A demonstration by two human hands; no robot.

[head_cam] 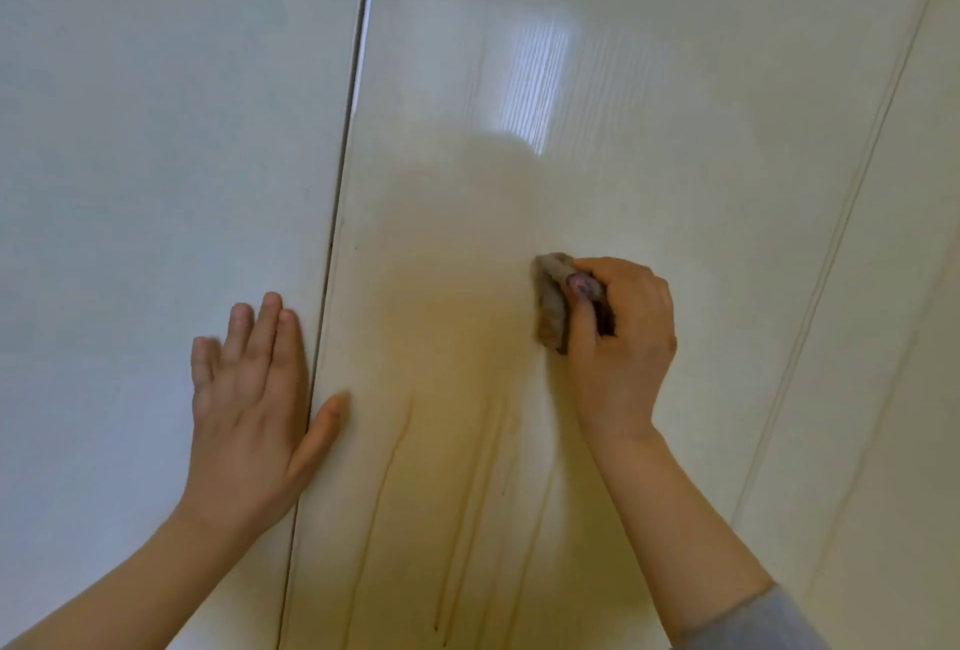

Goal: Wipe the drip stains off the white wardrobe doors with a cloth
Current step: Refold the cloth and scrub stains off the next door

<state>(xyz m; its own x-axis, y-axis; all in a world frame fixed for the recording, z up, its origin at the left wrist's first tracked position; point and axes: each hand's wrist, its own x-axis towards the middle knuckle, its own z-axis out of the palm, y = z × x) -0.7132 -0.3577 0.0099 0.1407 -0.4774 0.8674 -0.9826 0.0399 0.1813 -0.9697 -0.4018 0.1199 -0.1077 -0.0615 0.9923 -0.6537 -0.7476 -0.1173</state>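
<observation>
Glossy white wardrobe doors fill my whole view, split left of centre by a dark vertical gap. Bright striped reflection of light sits high on the right-hand door; faint thin seam lines run down its far right side.

One view only, head-worn and wide-angle. It faces forward and a little down at the wardrobe doors. It is close in: white panels fill the frame to every edge. The door seam slants from top, left of centre, down toward lower left. The left hand enters from the lower left corner. The right hand, gripping the cloth, enters from lower right.
</observation>
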